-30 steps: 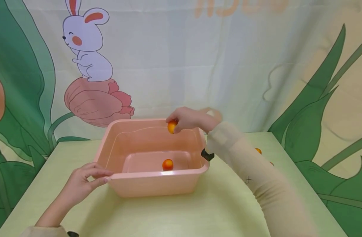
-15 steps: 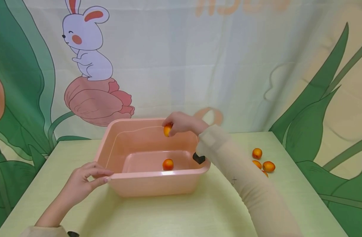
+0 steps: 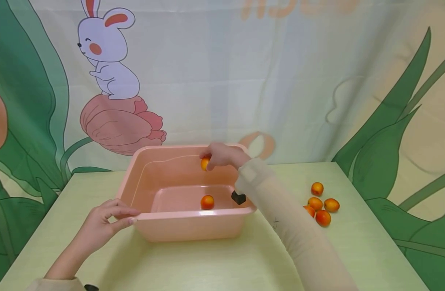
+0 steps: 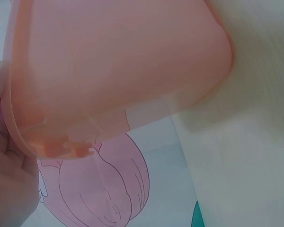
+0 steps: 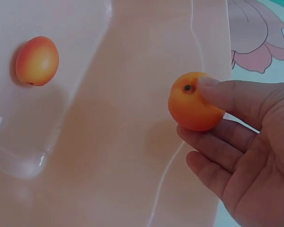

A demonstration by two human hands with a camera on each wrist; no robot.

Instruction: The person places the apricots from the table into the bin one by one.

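A pink plastic basin [image 3: 189,225] stands on the table. My left hand [image 3: 104,222] pinches its near left corner rim, thumb outside; the left wrist view shows those fingers [image 4: 9,161] at the rim too. Over the far right part of the basin, my right hand [image 3: 222,155] holds a small orange apricot-like fruit [image 5: 194,101] between thumb and fingertips. The fruit is above the basin floor, apart from it. A second, redder fruit [image 3: 207,202] lies on the basin floor near the front wall.
Several more orange fruits [image 3: 323,218] lie grouped on the light table [image 3: 208,266] right of the basin, one partly behind my right sleeve [image 3: 280,218]. A printed curtain [image 3: 299,81] with a rabbit and leaves hangs behind the table.
My right hand has moved slightly left and lower with the fruit, deeper over the basin. The sleeve's shift uncovers the fruits on the right. The left hand stays on the rim.
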